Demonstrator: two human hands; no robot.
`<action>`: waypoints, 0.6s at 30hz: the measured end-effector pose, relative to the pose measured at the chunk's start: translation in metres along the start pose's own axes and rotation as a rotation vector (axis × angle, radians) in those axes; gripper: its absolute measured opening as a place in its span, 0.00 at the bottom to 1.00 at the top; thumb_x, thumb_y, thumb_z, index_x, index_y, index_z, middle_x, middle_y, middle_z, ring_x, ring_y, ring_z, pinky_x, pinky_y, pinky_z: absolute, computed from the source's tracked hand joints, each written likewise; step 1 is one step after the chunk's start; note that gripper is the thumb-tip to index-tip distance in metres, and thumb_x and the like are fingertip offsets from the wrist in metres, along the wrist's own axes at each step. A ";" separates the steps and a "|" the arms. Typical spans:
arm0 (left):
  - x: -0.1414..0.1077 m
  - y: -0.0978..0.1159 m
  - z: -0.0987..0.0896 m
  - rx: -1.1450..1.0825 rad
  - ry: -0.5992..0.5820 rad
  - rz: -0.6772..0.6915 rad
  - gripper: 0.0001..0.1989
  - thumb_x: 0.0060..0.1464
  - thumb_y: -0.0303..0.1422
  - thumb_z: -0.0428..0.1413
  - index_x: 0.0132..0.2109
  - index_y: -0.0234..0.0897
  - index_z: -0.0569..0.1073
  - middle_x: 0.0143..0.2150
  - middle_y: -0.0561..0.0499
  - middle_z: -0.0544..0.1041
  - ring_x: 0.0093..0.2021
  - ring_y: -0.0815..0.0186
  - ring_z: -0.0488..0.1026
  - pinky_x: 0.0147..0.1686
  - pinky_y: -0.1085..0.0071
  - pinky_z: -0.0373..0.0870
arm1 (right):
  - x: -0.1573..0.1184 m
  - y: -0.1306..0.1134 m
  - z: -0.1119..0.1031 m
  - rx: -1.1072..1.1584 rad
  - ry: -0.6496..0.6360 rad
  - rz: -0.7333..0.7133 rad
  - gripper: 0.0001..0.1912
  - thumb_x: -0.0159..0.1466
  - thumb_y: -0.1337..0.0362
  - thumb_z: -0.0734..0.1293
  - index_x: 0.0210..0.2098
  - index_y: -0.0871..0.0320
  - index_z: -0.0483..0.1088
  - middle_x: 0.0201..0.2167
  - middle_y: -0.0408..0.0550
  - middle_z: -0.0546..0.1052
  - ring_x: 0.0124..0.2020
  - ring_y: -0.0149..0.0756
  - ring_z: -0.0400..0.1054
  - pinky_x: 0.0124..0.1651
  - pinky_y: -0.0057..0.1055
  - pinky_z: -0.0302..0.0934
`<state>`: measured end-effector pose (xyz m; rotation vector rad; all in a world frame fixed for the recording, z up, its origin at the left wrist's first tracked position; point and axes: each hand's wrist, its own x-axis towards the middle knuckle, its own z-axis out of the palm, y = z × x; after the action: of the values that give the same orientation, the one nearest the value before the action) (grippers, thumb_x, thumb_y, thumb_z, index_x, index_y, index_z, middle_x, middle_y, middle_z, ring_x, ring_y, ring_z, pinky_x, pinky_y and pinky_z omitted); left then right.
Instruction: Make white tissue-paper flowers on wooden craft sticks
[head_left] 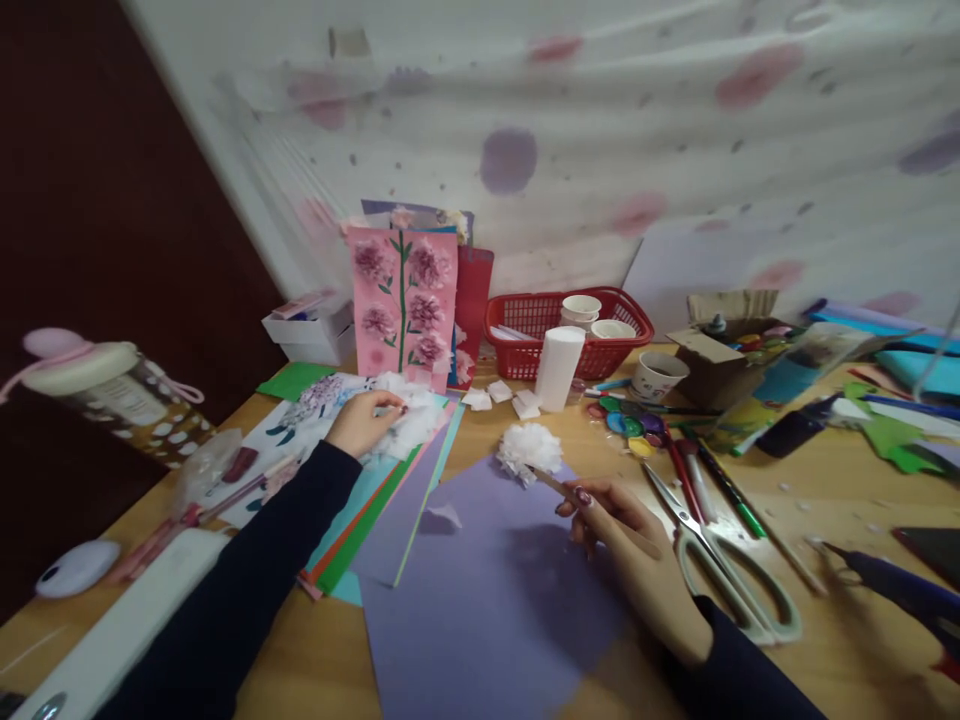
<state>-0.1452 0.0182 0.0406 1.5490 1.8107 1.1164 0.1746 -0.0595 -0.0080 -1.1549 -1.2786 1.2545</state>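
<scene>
My left hand (366, 424) reaches over a pile of white tissue pieces (416, 420) at the back left of the purple sheet. Its thumb and finger are pinched together. What lies between the tips is too small to make out. In my right hand (622, 540), a thin brown stick (553, 482) is gripped between thumb and fingers. The stick's far end touches a fluffy white paper flower (531, 450) at the back edge of the purple paper (487, 600). A small pale scrap (444, 515) lies on that paper.
Scissors (720, 560), brushes and pens lie right of my right hand, with a glue gun (892, 585) farther right. Behind stand a white roll (559, 368), paint pots (626, 420), a paper cup (658, 378) and a red basket (517, 318). A bottle (112, 390) stands left.
</scene>
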 end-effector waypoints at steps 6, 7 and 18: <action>-0.038 0.033 0.021 -0.290 -0.592 0.000 0.12 0.45 0.38 0.61 0.34 0.34 0.73 0.33 0.50 0.78 0.35 0.65 0.74 0.41 0.67 0.68 | 0.003 0.002 0.003 0.089 -0.020 0.021 0.24 0.59 0.43 0.64 0.35 0.61 0.71 0.26 0.50 0.75 0.21 0.30 0.65 0.21 0.27 0.59; -0.044 0.037 0.027 -0.304 -0.691 -0.007 0.12 0.45 0.37 0.60 0.34 0.34 0.73 0.32 0.51 0.78 0.33 0.66 0.74 0.40 0.68 0.68 | 0.004 0.002 0.003 0.110 -0.025 0.030 0.25 0.59 0.43 0.64 0.35 0.61 0.71 0.26 0.50 0.75 0.21 0.30 0.65 0.21 0.27 0.59; -0.040 0.009 0.034 -0.065 -0.455 0.025 0.10 0.47 0.35 0.57 0.35 0.33 0.74 0.32 0.50 0.78 0.35 0.63 0.75 0.40 0.67 0.69 | 0.005 0.004 0.006 0.075 -0.124 0.112 0.25 0.57 0.43 0.65 0.32 0.61 0.73 0.22 0.47 0.75 0.19 0.30 0.66 0.20 0.26 0.57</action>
<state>-0.1037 -0.0118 0.0247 1.6301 1.4383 0.7449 0.1679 -0.0554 -0.0117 -1.1225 -1.2608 1.4641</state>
